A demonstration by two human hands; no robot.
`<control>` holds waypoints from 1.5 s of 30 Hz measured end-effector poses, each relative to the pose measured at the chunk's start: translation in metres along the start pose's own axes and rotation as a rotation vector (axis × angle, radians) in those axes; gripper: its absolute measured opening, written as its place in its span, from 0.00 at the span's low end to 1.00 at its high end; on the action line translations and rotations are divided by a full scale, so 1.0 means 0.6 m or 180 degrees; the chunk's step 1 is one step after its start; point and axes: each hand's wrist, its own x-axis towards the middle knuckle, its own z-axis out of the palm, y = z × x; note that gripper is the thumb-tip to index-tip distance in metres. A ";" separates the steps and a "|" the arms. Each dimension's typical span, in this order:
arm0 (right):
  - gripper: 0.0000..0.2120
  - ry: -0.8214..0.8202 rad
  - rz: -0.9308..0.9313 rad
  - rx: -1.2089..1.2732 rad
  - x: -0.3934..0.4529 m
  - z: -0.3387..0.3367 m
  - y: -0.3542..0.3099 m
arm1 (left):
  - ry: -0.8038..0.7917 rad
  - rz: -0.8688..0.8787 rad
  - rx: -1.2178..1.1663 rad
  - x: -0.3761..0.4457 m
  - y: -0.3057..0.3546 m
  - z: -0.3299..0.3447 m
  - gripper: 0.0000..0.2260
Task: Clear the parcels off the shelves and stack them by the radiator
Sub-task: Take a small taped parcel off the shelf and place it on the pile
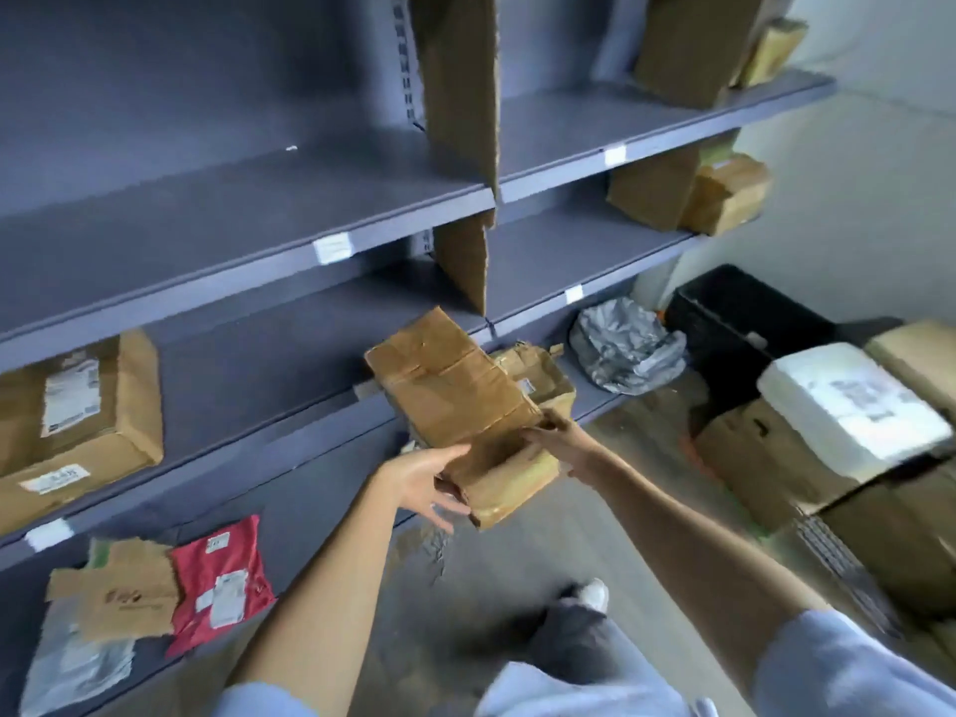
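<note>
Cardboard, creased and dented, makes up both parcels held just in front of the third shelf [289, 432]: a flat box [450, 382] lying on top of a smaller, crumpled one [509, 476]. Judging by the sag and the torn edges, neither is heavy, and the walls look soft enough to buckle if squeezed; the upper box could slide off, since it rests tilted with its far end toward 11 o'clock. Safest hold looks like underneath the lower parcel and at its ends, not on the flaps.

The left hand [434, 483] comes in from 7 o'clock, palm turned inward, fingers [442, 514] curled under and against the near left end of the lower parcel. The right hand [556, 437] reaches from 4 o'clock with the arm nearly straight, fingers closed over the right end where the two boxes meet. Both hands grip the pair together.

More parcels sit on the shelves at 9 and 1 o'clock; a stack of boxes [807, 447] stands on the floor at 3 o'clock.
</note>
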 end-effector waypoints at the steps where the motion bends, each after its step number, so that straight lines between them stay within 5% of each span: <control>1: 0.10 0.0108 -0.0008 0.0068 -0.009 -0.028 0.013 | -0.0088 -0.0058 0.0150 0.013 -0.001 0.029 0.31; 3: 0.03 0.0426 0.0150 0.0133 -0.029 -0.095 0.040 | -0.0201 -0.0156 0.0502 0.040 0.007 0.098 0.30; 7: 0.20 0.0957 0.0627 0.0437 -0.082 -0.257 0.121 | -0.0443 -0.0317 0.1253 0.102 0.055 0.281 0.32; 10: 0.20 0.1339 0.0923 0.1032 -0.138 -0.388 0.205 | -0.0617 -0.0232 0.1753 0.148 0.093 0.455 0.30; 19: 0.17 0.2600 0.0902 0.2431 -0.357 -0.781 0.452 | -0.1474 -0.0073 0.2590 0.250 0.091 1.018 0.16; 22: 0.16 0.2959 0.0893 0.2548 -0.412 -0.896 0.494 | -0.1810 -0.0130 0.2618 0.270 0.080 1.147 0.20; 30: 0.21 0.3317 0.0895 0.2777 -0.359 -1.085 0.546 | -0.1853 -0.0255 0.2484 0.381 0.136 1.317 0.21; 45: 0.24 0.3940 0.0856 0.2560 -0.058 -1.452 0.553 | -0.1551 -0.0184 0.1886 0.696 0.435 1.618 0.13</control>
